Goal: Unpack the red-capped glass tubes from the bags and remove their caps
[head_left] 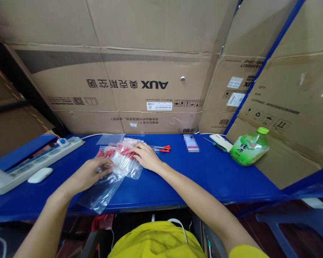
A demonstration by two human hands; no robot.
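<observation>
Several clear plastic bags (121, 162) lie overlapped at the left middle of the blue table, with slim red-handled tools inside that look like small screwdrivers. My left hand (93, 172) is curled at the left side of the pile, fingers and thumb closed on a clear bag whose loose plastic hangs toward the table's front edge. From the right, my right hand (145, 156) reaches over the pile, its bent fingers gripping a bag near the red handles. Just beyond it lie loose red-handled tools (164, 148) with thin clear shafts. A flat clear sheet (110, 139) rests behind the bags.
A white power strip (40, 161) and a white earphone case (40, 175) are at the left. Toward the right are a blurred-out phone-like item (191, 143), a pale device (221, 142), a green screwdriver (219, 146) and a green bottle (249, 147). Cardboard panels (123, 64) stand behind.
</observation>
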